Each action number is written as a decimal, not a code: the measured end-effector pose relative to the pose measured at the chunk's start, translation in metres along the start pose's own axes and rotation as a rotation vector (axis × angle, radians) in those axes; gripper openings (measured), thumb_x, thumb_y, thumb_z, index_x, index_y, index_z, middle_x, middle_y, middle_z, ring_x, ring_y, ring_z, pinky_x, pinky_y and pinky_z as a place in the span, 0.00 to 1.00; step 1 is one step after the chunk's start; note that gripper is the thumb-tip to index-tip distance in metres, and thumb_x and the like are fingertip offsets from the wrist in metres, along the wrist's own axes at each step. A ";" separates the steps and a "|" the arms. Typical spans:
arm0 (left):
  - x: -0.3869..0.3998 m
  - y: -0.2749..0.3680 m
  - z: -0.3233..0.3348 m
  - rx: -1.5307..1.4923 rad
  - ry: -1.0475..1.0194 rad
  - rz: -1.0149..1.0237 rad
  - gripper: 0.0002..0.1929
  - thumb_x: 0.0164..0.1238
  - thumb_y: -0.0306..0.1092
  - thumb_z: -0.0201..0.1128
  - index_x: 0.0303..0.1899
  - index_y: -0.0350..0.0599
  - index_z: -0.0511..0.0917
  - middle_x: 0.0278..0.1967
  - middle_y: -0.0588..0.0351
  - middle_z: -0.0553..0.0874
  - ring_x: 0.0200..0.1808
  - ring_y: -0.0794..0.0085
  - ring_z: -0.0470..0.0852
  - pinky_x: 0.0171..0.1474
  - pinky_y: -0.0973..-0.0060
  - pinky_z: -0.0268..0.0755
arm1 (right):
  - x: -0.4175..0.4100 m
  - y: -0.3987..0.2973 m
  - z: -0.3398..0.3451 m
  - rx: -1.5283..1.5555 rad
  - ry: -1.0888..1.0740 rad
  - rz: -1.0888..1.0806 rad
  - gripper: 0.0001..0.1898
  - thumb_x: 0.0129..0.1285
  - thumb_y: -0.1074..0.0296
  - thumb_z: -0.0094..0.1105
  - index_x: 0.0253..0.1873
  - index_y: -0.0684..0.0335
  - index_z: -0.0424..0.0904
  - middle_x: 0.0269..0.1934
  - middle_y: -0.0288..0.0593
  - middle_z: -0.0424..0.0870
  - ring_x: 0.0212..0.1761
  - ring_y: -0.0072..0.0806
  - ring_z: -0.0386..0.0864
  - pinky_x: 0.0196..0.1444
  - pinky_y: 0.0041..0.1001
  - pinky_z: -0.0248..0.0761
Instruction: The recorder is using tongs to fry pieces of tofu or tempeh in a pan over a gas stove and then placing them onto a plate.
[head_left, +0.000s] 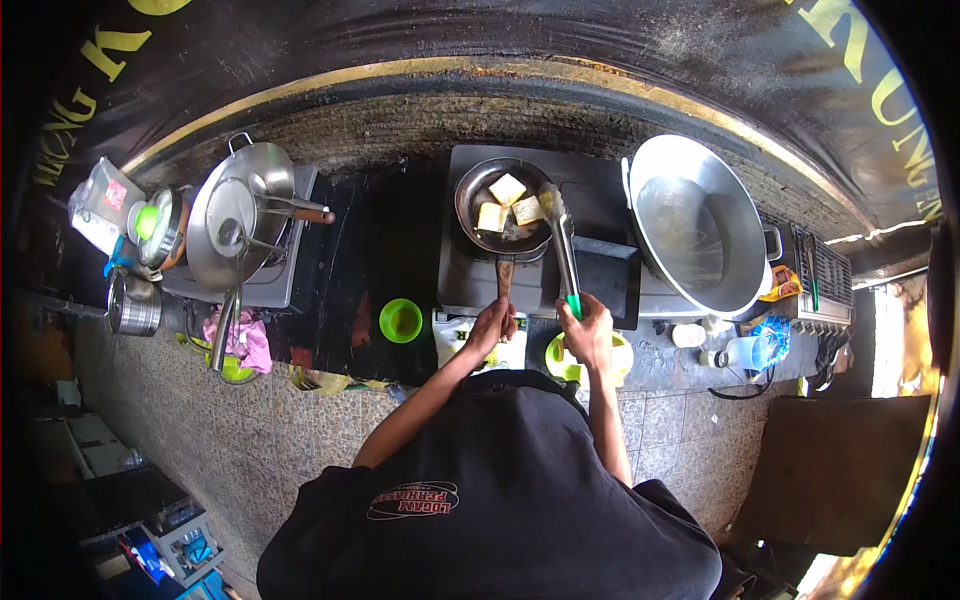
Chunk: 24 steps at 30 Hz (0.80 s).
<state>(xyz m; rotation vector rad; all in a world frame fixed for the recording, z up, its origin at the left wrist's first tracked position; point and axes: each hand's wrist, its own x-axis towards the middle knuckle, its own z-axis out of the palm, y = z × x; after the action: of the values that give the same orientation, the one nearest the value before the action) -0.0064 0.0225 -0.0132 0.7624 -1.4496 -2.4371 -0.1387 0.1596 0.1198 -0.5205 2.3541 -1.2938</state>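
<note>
A dark round frying pan (486, 236) rests over the stove (463, 289), and three pale square pieces of food (508, 189) lie inside it. My left hand (491, 328) is closed around the wooden handle (505, 279) of this pan. Metal tongs (565, 251) with a green grip are in my right hand (588, 332); their tips are at the pan's right rim, beside one piece, and whether they touch it I cannot tell. Below my right hand a yellow-green plate (624, 360) holds more pale pieces, partly hidden by the hand.
A large aluminium pot (694, 225) stands right of the pan. Left are a steel wok (277, 161) with a strainer and ladles, and a steel pot (135, 304). A green cup (400, 321) sits near the counter's front edge. A grill rack (829, 277) is far right.
</note>
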 end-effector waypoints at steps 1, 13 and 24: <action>0.001 0.000 0.001 -0.007 0.004 0.003 0.23 0.83 0.56 0.40 0.42 0.46 0.71 0.21 0.63 0.76 0.21 0.82 0.71 0.27 0.82 0.60 | 0.003 0.008 0.002 0.003 0.005 0.000 0.19 0.64 0.57 0.65 0.41 0.73 0.81 0.22 0.42 0.81 0.17 0.24 0.78 0.22 0.29 0.73; 0.000 0.000 -0.003 -0.022 -0.007 0.009 0.23 0.83 0.57 0.41 0.42 0.46 0.71 0.21 0.63 0.76 0.22 0.82 0.72 0.28 0.83 0.61 | 0.010 0.001 0.006 -0.217 -0.103 -0.100 0.29 0.66 0.45 0.63 0.44 0.76 0.81 0.19 0.48 0.80 0.19 0.32 0.83 0.25 0.32 0.75; -0.006 0.017 -0.003 0.619 0.151 0.209 0.19 0.76 0.43 0.59 0.53 0.39 0.67 0.25 0.51 0.82 0.26 0.63 0.84 0.29 0.64 0.72 | 0.020 -0.012 -0.008 -0.212 -0.097 -0.177 0.24 0.67 0.55 0.62 0.55 0.73 0.77 0.30 0.59 0.84 0.35 0.46 0.86 0.37 0.37 0.77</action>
<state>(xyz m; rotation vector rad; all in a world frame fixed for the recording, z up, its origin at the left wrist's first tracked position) -0.0008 0.0146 0.0022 0.8261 -2.1201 -1.7363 -0.1583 0.1491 0.1310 -0.8544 2.4211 -1.0681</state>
